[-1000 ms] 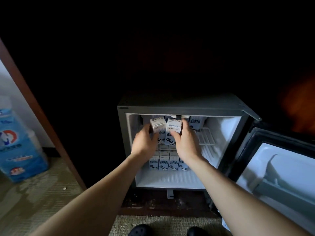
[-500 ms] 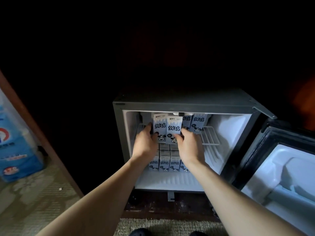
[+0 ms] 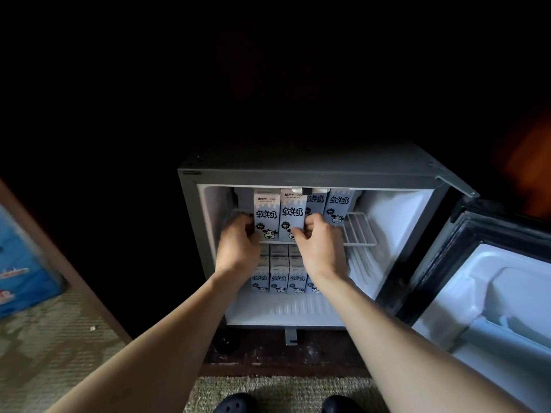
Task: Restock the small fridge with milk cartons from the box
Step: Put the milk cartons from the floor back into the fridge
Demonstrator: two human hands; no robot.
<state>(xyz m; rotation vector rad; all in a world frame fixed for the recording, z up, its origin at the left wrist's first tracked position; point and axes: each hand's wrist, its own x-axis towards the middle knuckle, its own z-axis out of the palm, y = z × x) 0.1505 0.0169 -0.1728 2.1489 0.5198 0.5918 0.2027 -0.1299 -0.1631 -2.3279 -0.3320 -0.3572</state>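
Note:
The small grey fridge [image 3: 313, 171] stands open in a dark cabinet. Two blue-and-white milk cartons stand upright at the front left of its wire shelf [image 3: 359, 231]. My left hand [image 3: 238, 248] grips the left carton [image 3: 266, 211] at its lower left side. My right hand [image 3: 320, 248] grips the right carton [image 3: 293, 210] at its lower right corner. Two more cartons [image 3: 338, 204] stand on the shelf to the right, a little further back. A row of several cartons [image 3: 280, 278] fills the fridge floor below, partly hidden by my wrists.
The fridge door [image 3: 492, 293] hangs open at the right, its white inner shelves showing. A blue printed package [image 3: 21, 269] sits on the carpet at the left, beyond a wooden cabinet edge [image 3: 74, 281]. My dark shoes [image 3: 235, 405] show at the bottom.
Both hands have tipped the two cartons from tilted to upright and set them down on the wire shelf. My fingers have slid lower on the cartons. The camera has dipped slightly.

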